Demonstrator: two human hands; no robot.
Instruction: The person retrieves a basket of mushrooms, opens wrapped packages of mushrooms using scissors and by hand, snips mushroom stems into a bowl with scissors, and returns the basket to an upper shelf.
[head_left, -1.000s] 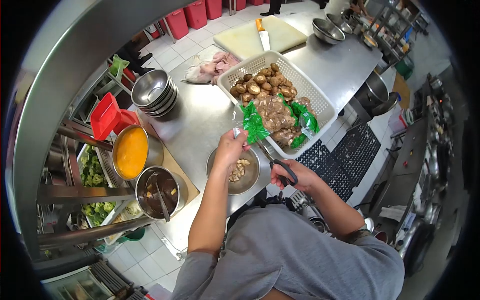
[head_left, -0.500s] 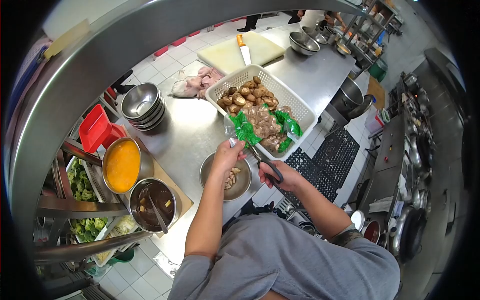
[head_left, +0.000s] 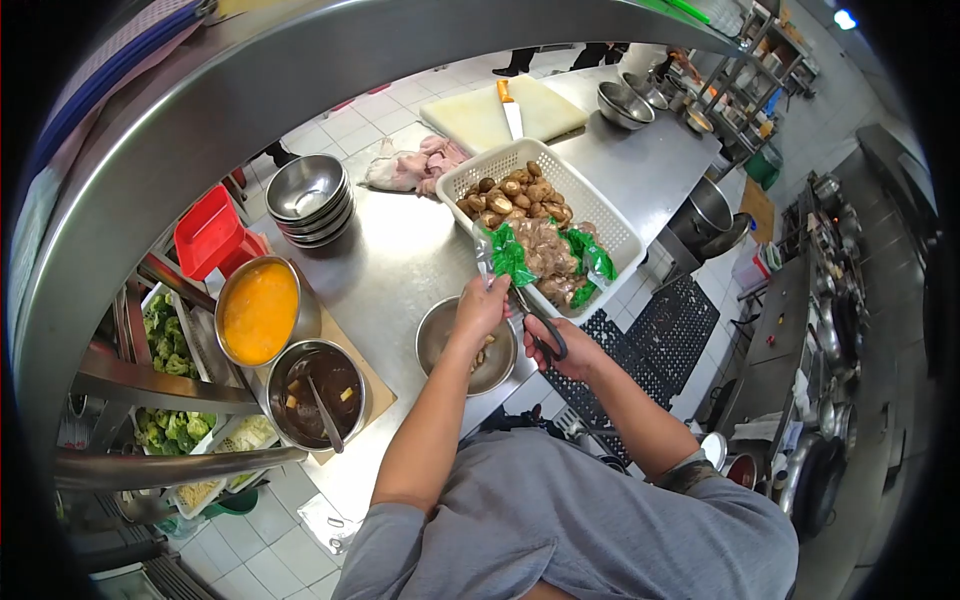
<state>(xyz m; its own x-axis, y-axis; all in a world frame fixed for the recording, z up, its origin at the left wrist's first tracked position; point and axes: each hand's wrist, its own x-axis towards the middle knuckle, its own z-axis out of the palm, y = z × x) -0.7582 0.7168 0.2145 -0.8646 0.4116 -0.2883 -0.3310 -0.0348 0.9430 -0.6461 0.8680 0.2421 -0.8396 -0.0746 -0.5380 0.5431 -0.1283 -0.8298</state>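
Observation:
My left hand is closed, pinching the edge of a clear plastic bag with green bands and brown mushrooms inside. The bag lies in the near end of a white perforated basket; loose mushrooms fill its middle. In my right hand are black-handled scissors, their blades pointing at the bag beside my left fingers. Exactly where the blades meet the plastic is hard to see. Below my left hand sits a steel bowl with small pale pieces, partly covered by my wrist.
Left on the steel table are stacked bowls, a pot of orange liquid and a pot of dark sauce with a spoon. Beyond lie raw meat and a cutting board with a knife. A curved steel frame arches overhead.
The view has shifted, so the table's things appear a little farther right. My left hand stays at the bag's edge and my right hand keeps the scissors beside it.

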